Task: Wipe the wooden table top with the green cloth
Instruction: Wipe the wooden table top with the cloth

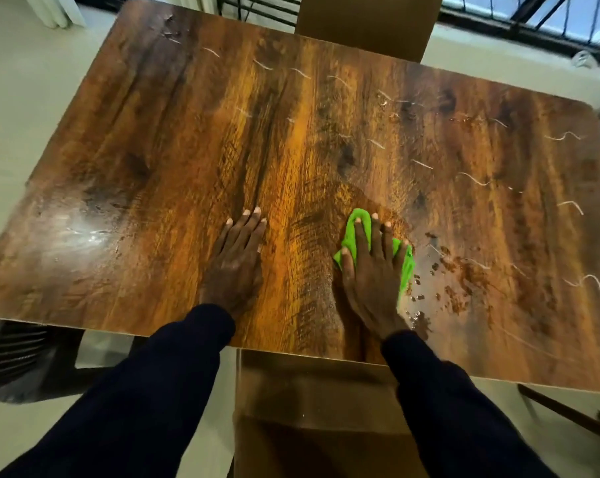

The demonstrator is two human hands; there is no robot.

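The wooden table top (195,139) fills most of the view, dark brown with orange grain. My right hand (372,274) lies flat with fingers spread on the bunched green cloth (353,232), pressing it onto the table near the front edge. Most of the cloth is hidden under the palm. Beside it, my left hand (238,257) rests flat on the bare wood with its fingers together, holding nothing. Wet drops and smears (453,270) lie just right of the cloth. Thin white streaks (474,179) are scattered over the far and right parts of the table.
A brown chair back (312,384) stands against the near edge between my arms, and another chair back (367,25) at the far edge. A dark chair (19,357) sits under the left corner. A window with black bars (533,19) is at the top right.
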